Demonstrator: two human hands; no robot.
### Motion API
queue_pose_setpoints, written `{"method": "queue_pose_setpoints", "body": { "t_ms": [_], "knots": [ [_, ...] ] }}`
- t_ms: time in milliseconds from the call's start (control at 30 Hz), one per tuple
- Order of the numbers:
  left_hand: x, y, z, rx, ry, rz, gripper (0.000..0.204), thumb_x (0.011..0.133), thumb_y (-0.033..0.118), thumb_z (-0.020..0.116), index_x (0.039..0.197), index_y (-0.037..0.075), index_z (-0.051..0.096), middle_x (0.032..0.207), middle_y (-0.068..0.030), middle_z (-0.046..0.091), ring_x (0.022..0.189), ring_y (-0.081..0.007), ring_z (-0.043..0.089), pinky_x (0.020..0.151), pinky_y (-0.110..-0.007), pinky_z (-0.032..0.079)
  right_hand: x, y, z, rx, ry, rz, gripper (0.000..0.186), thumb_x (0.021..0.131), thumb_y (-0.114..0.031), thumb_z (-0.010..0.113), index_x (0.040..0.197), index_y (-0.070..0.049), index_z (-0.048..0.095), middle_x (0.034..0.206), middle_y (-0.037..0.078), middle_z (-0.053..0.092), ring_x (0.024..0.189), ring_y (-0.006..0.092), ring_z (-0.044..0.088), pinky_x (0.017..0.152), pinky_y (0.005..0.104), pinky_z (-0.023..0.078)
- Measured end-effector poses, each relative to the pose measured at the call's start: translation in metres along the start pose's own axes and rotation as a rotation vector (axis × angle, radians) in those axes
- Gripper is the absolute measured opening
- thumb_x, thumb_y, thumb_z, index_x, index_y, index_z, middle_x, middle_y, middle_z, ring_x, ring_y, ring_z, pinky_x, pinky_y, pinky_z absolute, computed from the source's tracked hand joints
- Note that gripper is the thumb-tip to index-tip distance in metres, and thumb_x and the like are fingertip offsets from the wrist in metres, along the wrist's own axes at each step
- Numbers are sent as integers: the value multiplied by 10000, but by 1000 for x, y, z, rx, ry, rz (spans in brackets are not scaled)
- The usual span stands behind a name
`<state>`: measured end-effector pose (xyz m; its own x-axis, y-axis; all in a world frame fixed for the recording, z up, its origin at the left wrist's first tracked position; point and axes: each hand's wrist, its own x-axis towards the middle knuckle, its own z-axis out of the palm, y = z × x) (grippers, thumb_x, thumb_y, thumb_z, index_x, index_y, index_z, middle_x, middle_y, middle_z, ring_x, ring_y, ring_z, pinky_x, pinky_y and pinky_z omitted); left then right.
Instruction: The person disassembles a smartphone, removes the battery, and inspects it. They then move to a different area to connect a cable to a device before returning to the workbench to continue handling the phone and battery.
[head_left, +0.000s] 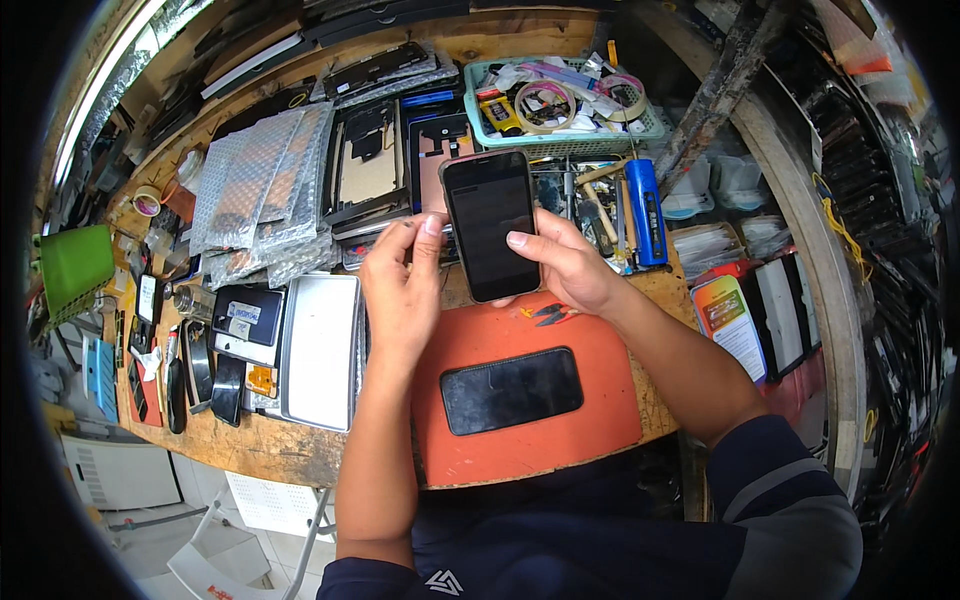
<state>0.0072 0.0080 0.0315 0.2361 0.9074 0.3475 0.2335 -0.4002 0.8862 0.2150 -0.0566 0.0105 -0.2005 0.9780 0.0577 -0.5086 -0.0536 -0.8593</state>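
My right hand [565, 262] holds a black smartphone [490, 225] upright above the bench, dark screen facing me, with the thumb on its right edge. My left hand [402, 285] is at the phone's left edge, thumb and forefinger pinched near its upper left side. Below them a second black phone [511, 389] lies flat, screen up, on an orange work mat [530, 340]. Small red-handled cutters [548, 314] lie on the mat just under my right hand.
A silver metal tray [321, 350] lies left of the mat. Bubble-wrap sleeves [262, 190] and phone frames [372, 160] fill the back left. A green basket [560, 100] holds tape rolls. A blue tool [645, 210] and screwdrivers lie at right. Small parts crowd the wooden bench's left edge [200, 340].
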Motion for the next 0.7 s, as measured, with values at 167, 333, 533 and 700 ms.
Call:
{"method": "queue_pose_setpoints", "body": {
  "t_ms": [167,333,533,700],
  "knots": [
    [-4,-7,11,-351,-97,-210,312,1097,264,669,1178,-20,768,908,2,711,767,-79,586,699,-254,481,-3,-2,3,-211,-69,-27,632,968,16,672,1534,-2,390,1290,114,641,1090,176,696,842,356,649],
    [2,-13,10,-499,6,-352,292,1106,258,654,1184,-2,764,921,25,707,726,-49,523,692,-222,464,-1,5,4,-279,-100,-91,789,916,146,621,1600,-14,263,1444,146,548,1212,175,642,915,350,619],
    [-2,-3,16,-563,-94,-334,255,1100,229,662,1149,0,764,874,15,689,689,-58,556,647,-211,459,6,2,-3,-275,101,-93,778,989,-42,697,1626,17,253,1443,191,588,1281,225,633,1047,391,561],
    [-8,-5,20,-521,-143,-369,260,1095,191,667,1176,-35,768,906,-14,709,753,-80,629,711,-229,520,0,2,14,-988,304,-332,1165,756,-355,952,1623,13,266,1434,303,575,1315,391,625,1116,456,499]
  ]
}}
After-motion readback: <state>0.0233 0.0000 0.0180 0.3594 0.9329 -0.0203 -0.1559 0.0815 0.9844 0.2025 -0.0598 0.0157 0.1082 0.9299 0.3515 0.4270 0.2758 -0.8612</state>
